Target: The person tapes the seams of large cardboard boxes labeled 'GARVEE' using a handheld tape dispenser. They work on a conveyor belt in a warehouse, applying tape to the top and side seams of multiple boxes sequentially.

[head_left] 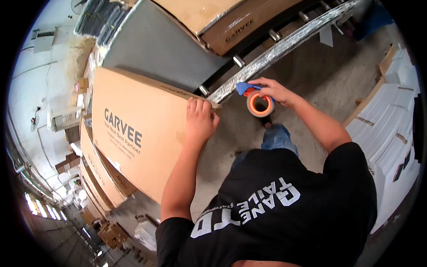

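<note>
A large brown cardboard box (pixel 155 118) stands tilted at the left, with dark print on its broad side. My left hand (pixel 201 118) is closed over its upper right corner, fingers bent at the edge. My right hand (pixel 276 92) grips a tape dispenser (pixel 250 101) with a blue head and an orange core inside the tape roll. The dispenser hangs in the air a little to the right of the box corner, apart from it. My right palm is partly hidden behind the fingers and roll.
A foil-wrapped rail (pixel 280 49) with metal rollers (pixel 239 61) runs diagonally beyond my hands. Another carton (pixel 231 31) rests up there beside a grey panel (pixel 164 49). White stacked sheets (pixel 387 120) stand at the right; more cartons (pixel 100 167) lean at the left.
</note>
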Demonstrator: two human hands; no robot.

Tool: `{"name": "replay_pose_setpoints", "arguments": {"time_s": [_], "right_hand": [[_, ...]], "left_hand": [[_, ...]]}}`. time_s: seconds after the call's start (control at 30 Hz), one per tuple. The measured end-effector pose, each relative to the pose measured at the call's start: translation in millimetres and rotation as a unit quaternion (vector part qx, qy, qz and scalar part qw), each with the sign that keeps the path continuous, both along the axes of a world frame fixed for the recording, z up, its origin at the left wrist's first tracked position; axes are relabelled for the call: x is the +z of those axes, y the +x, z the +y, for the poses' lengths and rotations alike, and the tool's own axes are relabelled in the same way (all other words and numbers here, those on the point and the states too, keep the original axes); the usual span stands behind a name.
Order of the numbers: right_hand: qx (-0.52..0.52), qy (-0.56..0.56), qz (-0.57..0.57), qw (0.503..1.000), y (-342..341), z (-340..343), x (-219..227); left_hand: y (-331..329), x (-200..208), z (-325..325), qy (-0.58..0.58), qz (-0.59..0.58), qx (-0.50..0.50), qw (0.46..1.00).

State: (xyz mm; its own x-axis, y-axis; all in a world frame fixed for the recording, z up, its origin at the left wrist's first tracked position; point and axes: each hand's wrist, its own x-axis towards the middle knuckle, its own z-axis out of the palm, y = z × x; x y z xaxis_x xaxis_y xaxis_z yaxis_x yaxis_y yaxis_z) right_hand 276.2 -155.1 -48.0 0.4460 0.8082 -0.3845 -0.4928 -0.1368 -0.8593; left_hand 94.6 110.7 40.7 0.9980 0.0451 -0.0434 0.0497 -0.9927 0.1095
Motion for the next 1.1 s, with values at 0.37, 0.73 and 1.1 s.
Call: {"name": "replay_pose_setpoints", "arguments": {"time_s": [0.37, 0.73, 1.1], "right_hand": [[0.165, 0.120, -0.107, 0.973, 50.6, 126.9, -18.6], [0.238, 0.143, -0.180, 0.944, -81.0, 76.1, -32.0], [0.202, 0.063, -0.155, 0.965, 6.3, 40.6, 17.6]], "left_hand": [[-77.2, -1.5, -4.6, 0.020, 0.002, 0.114, 0.993], [-71.6, -0.7, -7.0, 0.036, 0.026, 0.108, 0.993], [-73.2, 14.7, -5.5, -0.011, 0.046, 0.099, 0.994]]}}
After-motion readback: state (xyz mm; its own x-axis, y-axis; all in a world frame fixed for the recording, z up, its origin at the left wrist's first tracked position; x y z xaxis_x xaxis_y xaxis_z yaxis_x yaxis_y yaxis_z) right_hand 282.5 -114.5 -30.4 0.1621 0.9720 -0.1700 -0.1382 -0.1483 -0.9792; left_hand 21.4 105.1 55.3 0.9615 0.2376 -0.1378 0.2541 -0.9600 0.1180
